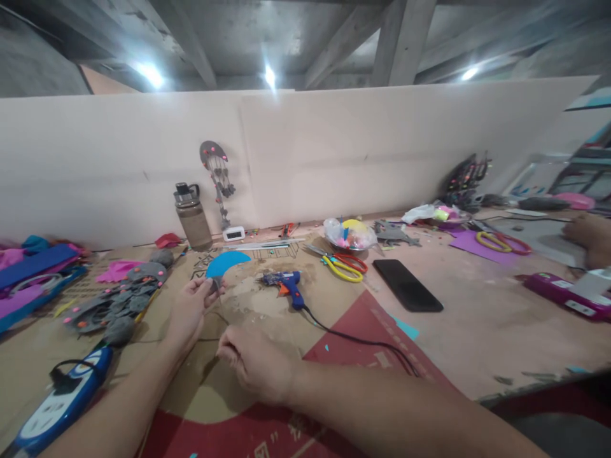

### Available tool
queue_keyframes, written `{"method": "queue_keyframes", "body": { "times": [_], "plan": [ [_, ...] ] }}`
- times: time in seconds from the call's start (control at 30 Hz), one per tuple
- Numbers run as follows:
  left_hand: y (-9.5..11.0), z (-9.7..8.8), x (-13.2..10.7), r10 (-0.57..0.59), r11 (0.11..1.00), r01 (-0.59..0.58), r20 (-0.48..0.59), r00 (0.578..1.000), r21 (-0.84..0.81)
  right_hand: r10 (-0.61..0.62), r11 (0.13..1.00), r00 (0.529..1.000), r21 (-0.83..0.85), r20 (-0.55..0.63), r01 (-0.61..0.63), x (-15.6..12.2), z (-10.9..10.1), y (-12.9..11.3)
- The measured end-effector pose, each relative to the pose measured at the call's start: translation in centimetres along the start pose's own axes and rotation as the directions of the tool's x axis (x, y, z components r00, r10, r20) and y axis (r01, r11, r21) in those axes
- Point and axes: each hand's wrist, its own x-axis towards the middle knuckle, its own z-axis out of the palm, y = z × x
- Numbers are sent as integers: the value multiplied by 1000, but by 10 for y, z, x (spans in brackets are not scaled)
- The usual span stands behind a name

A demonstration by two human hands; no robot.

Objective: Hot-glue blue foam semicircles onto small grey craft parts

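My left hand (193,305) pinches a small grey felt piece (216,284) between thumb and fingertips. A blue felt crescent (231,261) shows just behind these fingertips; whether they touch it I cannot tell. My right hand (252,359) is closed in a loose fist, lower and to the right. A thin thread seems to run between the two hands, but what the right fingers grip is hidden. A blue glue gun (289,284) lies on the cardboard right of my hands, its black cord (353,340) trailing right. Grey felt pieces with pink dots (119,299) lie to the left.
Scissors (346,266) and a black phone (407,285) lie to the right. A bottle (193,219) stands by the white partition (334,159), near a hanging grey ornament (217,168). A power strip (62,401) is front left. Another person's hand (589,235) is at far right.
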Motion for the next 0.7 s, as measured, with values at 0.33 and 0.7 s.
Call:
{"method": "queue_keyframes", "body": {
  "times": [0.33,0.7],
  "plan": [
    [-3,0,2,-90,995,92,-29,995,39,-263,890,932,-310,251,335,0,-3,-6],
    [-3,6,-1,-114,991,117,-48,992,68,-331,854,892,-305,307,422,1,-2,-1]
  ]
}}
